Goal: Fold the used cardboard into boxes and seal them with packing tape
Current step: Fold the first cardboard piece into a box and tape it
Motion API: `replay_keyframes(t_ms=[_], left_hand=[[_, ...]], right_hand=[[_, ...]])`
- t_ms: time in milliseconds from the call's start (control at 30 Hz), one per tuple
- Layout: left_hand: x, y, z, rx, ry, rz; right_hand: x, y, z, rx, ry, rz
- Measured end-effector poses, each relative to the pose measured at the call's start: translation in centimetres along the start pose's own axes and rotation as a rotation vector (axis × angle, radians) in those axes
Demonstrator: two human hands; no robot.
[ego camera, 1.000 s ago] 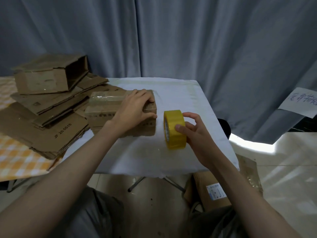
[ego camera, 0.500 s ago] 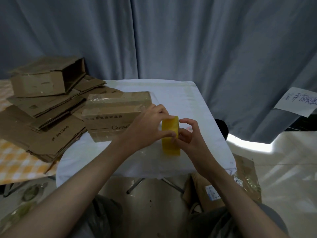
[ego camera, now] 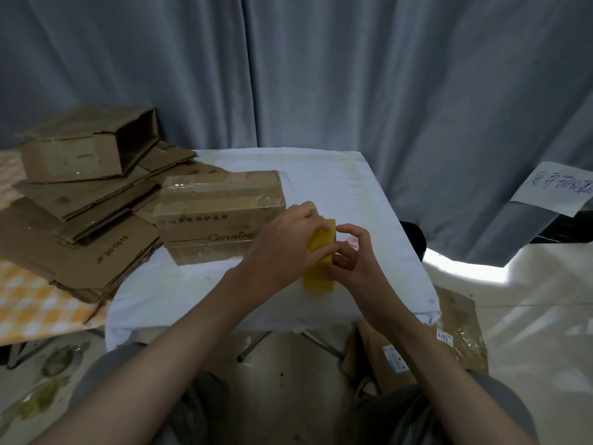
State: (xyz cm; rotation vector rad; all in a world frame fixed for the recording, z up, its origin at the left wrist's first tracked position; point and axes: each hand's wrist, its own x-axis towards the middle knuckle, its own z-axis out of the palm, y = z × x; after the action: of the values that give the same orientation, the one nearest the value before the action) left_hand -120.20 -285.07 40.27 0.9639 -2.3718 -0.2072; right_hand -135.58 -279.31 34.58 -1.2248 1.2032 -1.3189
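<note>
A folded brown cardboard box [ego camera: 218,216], printed with a brand name and glossy with tape along its top, lies on the white-covered table [ego camera: 353,194]. Just right of it stands a yellow roll of packing tape [ego camera: 319,277] on its edge. My left hand [ego camera: 285,245] grips the roll from the left side, fingers curled over its top. My right hand [ego camera: 349,255] is at the roll's right face, thumb and fingers curled against it; whether they pinch a tape end is hidden.
Flattened cardboard sheets [ego camera: 80,248] and one open box [ego camera: 90,146] are piled on a checkered table at the left. More cardboard [ego camera: 417,348] lies on the floor under the table's right corner. A grey curtain hangs behind; a handwritten paper sign [ego camera: 558,187] is at the right.
My left hand left the top of the box and came right onto the tape roll. Both hands now work at the roll; the box lies free.
</note>
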Motion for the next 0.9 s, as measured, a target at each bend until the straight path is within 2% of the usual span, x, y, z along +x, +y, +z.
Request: replay_keyframes(t_ms=[200, 900], left_hand=[[1.0, 0.8, 0.8, 0.023, 0.024, -0.083], [0.7, 0.2, 2.4, -0.005, 0.146, -0.052]], right_hand=[[0.0, 0.0, 0.5, 0.007, -0.025, -0.002], [0.7, -0.1, -0.3, -0.015, -0.057, -0.021]])
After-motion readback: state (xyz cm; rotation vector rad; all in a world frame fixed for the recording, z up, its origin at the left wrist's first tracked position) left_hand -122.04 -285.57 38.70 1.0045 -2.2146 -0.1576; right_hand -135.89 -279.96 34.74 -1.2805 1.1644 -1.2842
